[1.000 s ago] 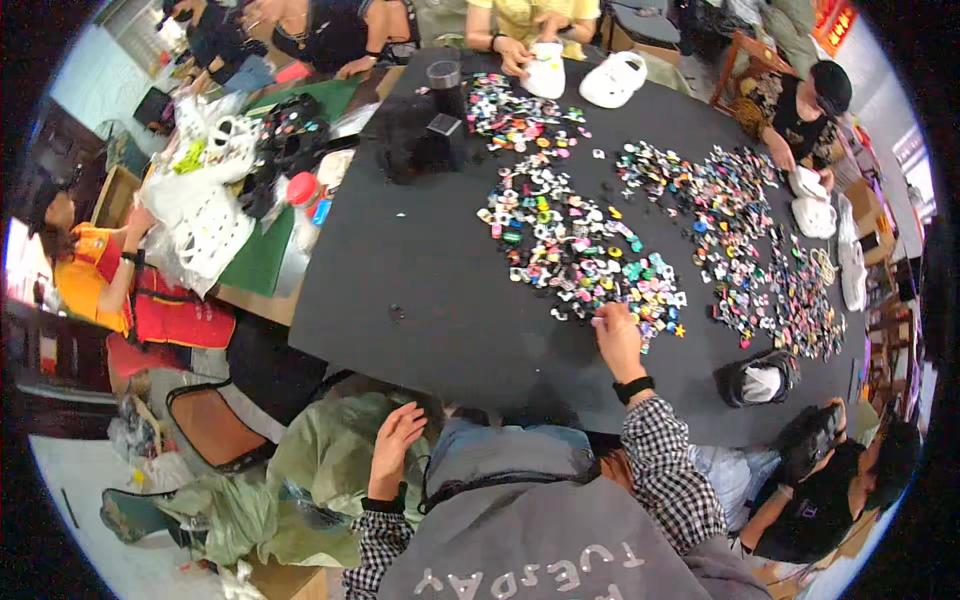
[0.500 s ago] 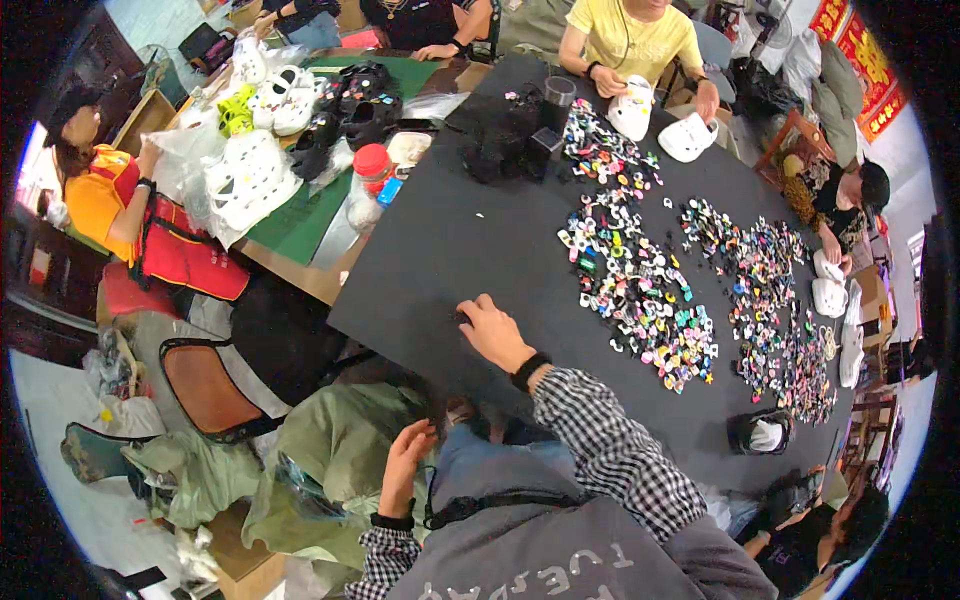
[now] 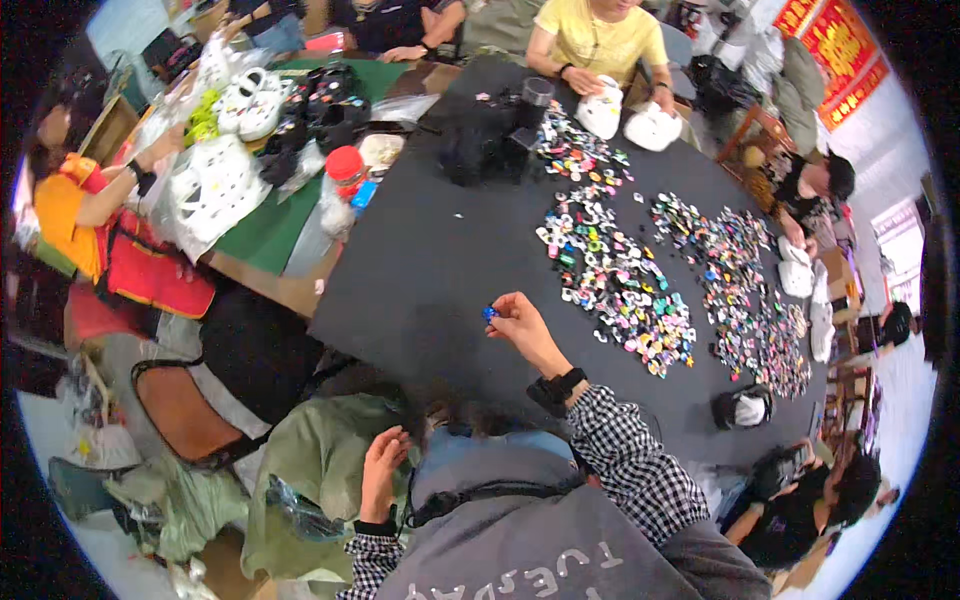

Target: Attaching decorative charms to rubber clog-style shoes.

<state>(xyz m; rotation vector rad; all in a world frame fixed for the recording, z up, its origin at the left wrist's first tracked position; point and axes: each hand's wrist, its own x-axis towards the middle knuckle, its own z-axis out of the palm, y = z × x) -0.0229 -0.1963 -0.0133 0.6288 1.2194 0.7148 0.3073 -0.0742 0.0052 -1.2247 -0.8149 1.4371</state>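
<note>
Crowded with seated people on several sides, a large black table (image 3: 420,270) fills the middle of the view, and it bears two long drifts of small multicoloured charms. Over its near edge the right hand (image 3: 522,325) is raised, its fingers drawn together in a pinch on a small blue piece (image 3: 489,314) that sits at the fingertips, on the hand's left side; a black wristband sits on the wrist and a black-and-white checked sleeve (image 3: 630,465) runs back from it toward the lower edge. Just beyond that hand and to its right lies the nearer drift of charms (image 3: 615,280), close but not touching it, and the second drift (image 3: 745,290) lies further right, well apart. Far beyond the hand, at the table's other side, stands a black bag with a dark cup (image 3: 500,130), and past it a person in a yellow shirt (image 3: 595,40) holds a white shoe (image 3: 602,112). The left hand (image 3: 382,470) is low and close to the body, off the table, its fingers loosely curled and resting on olive-green fabric (image 3: 320,470); whether it grips anything I cannot tell. Well to the left of both hands, a green-topped table (image 3: 265,215) carries bagged white shoes and a red-capped container (image 3: 345,168).
</note>
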